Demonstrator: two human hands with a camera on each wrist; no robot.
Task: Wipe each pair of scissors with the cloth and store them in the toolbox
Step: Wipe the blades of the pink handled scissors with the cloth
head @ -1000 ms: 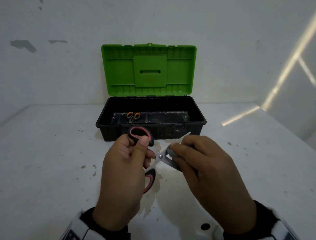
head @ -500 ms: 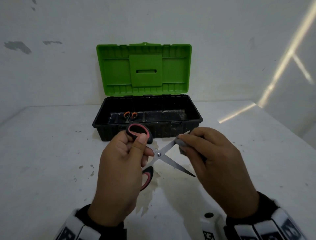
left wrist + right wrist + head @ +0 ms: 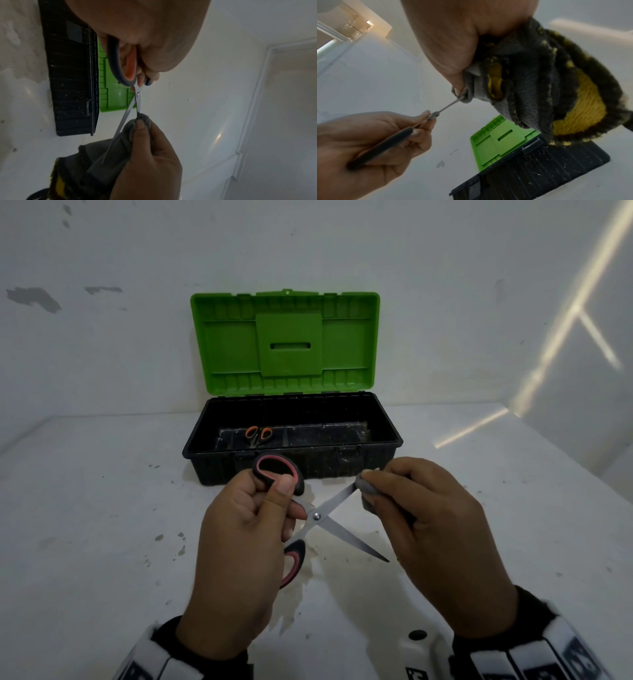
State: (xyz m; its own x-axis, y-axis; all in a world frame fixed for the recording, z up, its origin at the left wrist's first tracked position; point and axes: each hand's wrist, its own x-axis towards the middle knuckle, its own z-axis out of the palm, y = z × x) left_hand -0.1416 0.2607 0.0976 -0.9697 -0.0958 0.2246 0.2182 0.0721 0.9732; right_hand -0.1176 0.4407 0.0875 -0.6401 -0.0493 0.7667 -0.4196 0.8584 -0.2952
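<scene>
My left hand (image 3: 253, 508) grips the upper handle loop of black-and-red scissors (image 3: 317, 517), held above the table with the blades spread wide. My right hand (image 3: 394, 498) pinches a grey-and-yellow cloth (image 3: 366, 487) round the far tip of the upper blade. The lower blade points right toward my right palm, bare. In the left wrist view the cloth (image 3: 120, 142) wraps the blade tip of the scissors (image 3: 137, 100). In the right wrist view the cloth (image 3: 530, 88) bunches under my palm. The black toolbox (image 3: 383, 453) stands open behind, green lid (image 3: 287, 344) upright.
Small orange-handled scissors (image 3: 257, 435) lie inside the toolbox at the left. The white table (image 3: 102, 508) is stained and runs to walls at the back and right. A white device (image 3: 418, 642) sits near the front edge by my right wrist.
My right hand has slid the cloth outward along the upper blade, from near the pivot to its tip. The blades have spread wider apart. My left hand keeps its hold.
</scene>
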